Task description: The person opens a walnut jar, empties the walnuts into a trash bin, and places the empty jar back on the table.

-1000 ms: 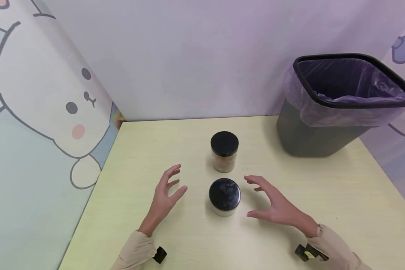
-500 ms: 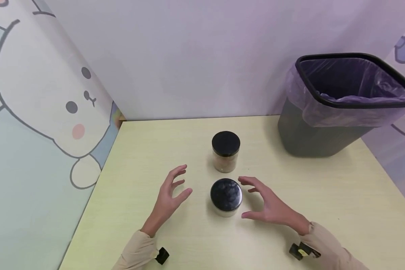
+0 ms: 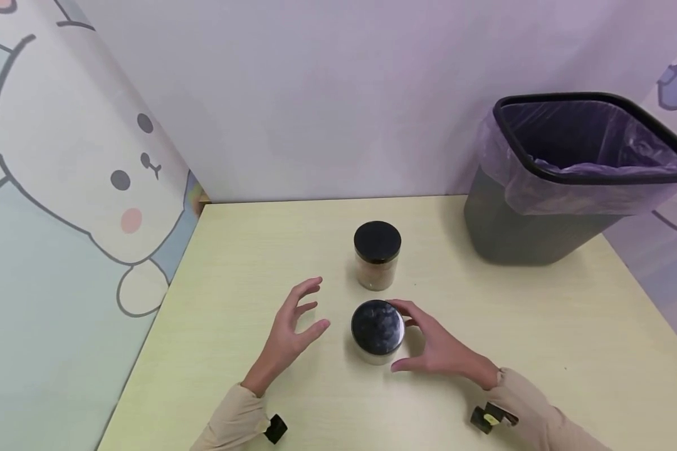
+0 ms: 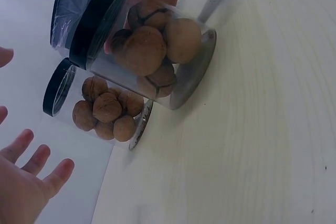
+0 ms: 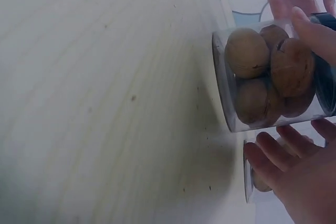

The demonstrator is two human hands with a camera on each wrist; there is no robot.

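Note:
Two clear jars with black lids stand upright on the table. The nearer jar [image 3: 378, 327] holds several walnuts [image 4: 145, 51], and the far jar [image 3: 377, 257] just behind it has walnuts too. Reaching in from the right, my right hand [image 3: 442, 354] has its fingers and thumb spread around the nearer jar, fingertips right at its side. In the right wrist view the right thumb [image 5: 317, 38] overlaps that jar near the lid. My left hand [image 3: 284, 338] hovers left of it, fingers loosely bent, apart from both jars and with nothing in it.
A grey bin [image 3: 519, 228] lined with a purple-tinted bag stands at the table's back right. White wall panels [image 3: 316, 100] rise behind the table [image 3: 259, 250], and a cartoon-printed panel [image 3: 62, 188] borders the left side.
My right hand has moved left, up to the nearer jar. My left hand has drifted a little right toward it. Both jars stay in place.

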